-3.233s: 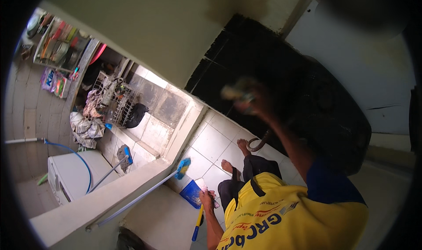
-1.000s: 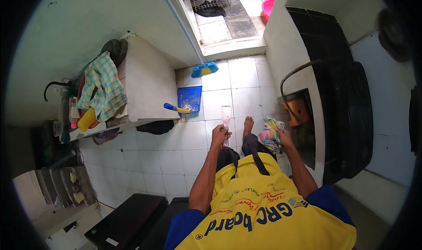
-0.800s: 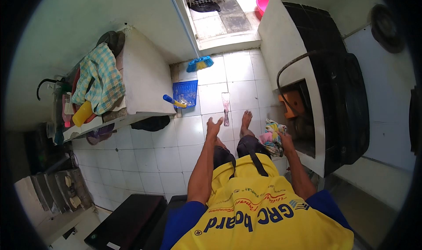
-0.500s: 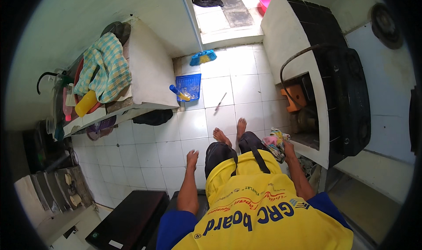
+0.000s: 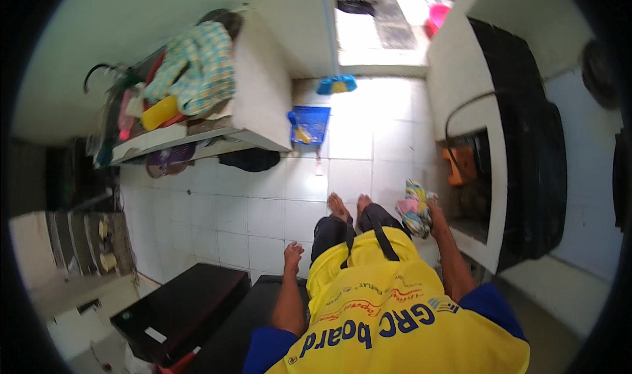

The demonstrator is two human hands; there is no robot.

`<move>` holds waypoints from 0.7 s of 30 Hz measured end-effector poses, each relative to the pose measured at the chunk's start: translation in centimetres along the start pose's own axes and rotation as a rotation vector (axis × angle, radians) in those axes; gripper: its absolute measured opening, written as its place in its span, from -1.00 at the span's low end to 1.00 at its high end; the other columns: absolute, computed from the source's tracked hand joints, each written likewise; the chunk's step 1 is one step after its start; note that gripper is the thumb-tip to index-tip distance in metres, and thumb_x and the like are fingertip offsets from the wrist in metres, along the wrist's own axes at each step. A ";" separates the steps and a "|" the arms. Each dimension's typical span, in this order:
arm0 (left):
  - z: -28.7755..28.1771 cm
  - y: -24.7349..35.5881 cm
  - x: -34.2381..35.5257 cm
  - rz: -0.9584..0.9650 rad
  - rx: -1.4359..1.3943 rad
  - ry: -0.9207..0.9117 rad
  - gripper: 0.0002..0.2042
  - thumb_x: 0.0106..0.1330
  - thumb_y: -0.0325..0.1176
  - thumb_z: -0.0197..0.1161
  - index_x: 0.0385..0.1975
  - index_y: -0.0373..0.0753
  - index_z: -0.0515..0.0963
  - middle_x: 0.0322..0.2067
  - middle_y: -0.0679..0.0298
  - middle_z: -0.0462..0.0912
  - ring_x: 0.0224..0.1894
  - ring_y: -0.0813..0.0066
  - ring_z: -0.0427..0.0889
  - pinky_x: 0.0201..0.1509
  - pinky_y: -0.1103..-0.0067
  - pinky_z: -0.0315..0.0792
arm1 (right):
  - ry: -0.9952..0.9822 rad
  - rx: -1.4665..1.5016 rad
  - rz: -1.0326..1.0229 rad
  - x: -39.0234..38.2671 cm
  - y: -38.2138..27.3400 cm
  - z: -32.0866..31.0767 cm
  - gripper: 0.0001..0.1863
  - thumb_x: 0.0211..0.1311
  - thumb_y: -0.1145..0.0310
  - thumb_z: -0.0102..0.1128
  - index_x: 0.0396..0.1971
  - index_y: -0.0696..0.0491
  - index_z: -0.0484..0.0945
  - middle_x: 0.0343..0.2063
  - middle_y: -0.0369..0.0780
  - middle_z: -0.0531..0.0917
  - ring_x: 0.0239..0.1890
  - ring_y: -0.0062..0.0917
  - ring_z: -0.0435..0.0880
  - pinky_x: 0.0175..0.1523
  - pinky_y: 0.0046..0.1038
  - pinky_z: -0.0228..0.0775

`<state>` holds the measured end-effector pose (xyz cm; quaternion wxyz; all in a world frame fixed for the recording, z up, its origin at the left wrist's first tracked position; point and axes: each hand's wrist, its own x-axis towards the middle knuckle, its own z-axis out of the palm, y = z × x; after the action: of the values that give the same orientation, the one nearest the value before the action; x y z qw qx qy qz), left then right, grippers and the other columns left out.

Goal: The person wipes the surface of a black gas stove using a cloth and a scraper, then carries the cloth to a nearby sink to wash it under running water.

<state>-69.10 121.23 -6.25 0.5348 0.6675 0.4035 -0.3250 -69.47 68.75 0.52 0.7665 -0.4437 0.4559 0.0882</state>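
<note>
My right hand (image 5: 436, 220) is closed round a crumpled, multicoloured patterned cloth (image 5: 416, 211). The cloth hangs beside my right knee, close to the white-edged counter shelf. On the other side, my left hand (image 5: 293, 255) hangs beside my left thigh, holding nothing, its fingers loosely bent. Ahead on the white tiles lies a blue dustpan (image 5: 315, 124) with a blue and yellow handle. The blue and yellow broom head (image 5: 337, 84) sits farther off by the doorway. A thin pinkish thing (image 5: 318, 166), too blurred to name, shows just below the dustpan.
To the left, a counter (image 5: 263, 78) carries a checked cloth (image 5: 201, 65) and a yellow container (image 5: 160, 113). A black stove (image 5: 532, 170) tops the right counter, with an orange object (image 5: 459, 165) on its shelf. Near my left arm is a black box (image 5: 181, 308). A raised doorsill (image 5: 382, 71) lies ahead.
My view has turned left, so the counter, dustpan and broom sit farther right. My left hand has come back closer to my body. The cloth remains in my right hand.
</note>
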 end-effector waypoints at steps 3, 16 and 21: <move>-0.7 2.3 -0.3 0.192 0.070 0.058 -0.48 0.32 -0.24 0.18 0.23 -0.34 0.34 -0.04 0.16 0.58 0.00 0.35 0.57 0.03 0.47 0.42 | -0.076 0.038 0.013 -0.4 -1.0 3.2 -0.59 0.29 0.18 0.07 -0.02 0.17 0.51 -0.21 -0.21 0.67 -0.20 -0.46 0.69 -0.05 -0.39 0.55; -7.8 26.1 -8.4 0.513 -0.122 -0.399 -0.35 0.39 0.11 0.06 0.28 -0.28 0.26 0.15 0.11 0.45 0.18 0.34 0.40 0.21 0.43 0.34 | -0.683 -0.806 -0.276 -8.2 -0.4 43.8 -0.54 0.06 0.36 0.13 -0.01 0.24 0.49 -0.23 -0.16 0.63 -0.23 -0.52 0.55 -0.08 -0.49 0.40; -17.1 24.0 -1.3 0.577 -0.409 -0.268 -0.65 0.46 -0.21 0.08 0.08 -0.31 0.40 -0.10 0.22 0.58 -0.08 0.46 0.59 -0.04 0.55 0.50 | -0.700 -0.648 -0.463 -11.4 8.0 55.5 -0.34 0.18 0.28 0.07 0.30 0.15 0.23 -0.06 -0.06 0.51 -0.13 -0.32 0.54 0.08 -0.40 0.37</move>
<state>-48.36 135.18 9.46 0.7748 0.5845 0.1817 -0.1580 -45.81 118.75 15.18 0.6959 -0.6909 0.0122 0.1957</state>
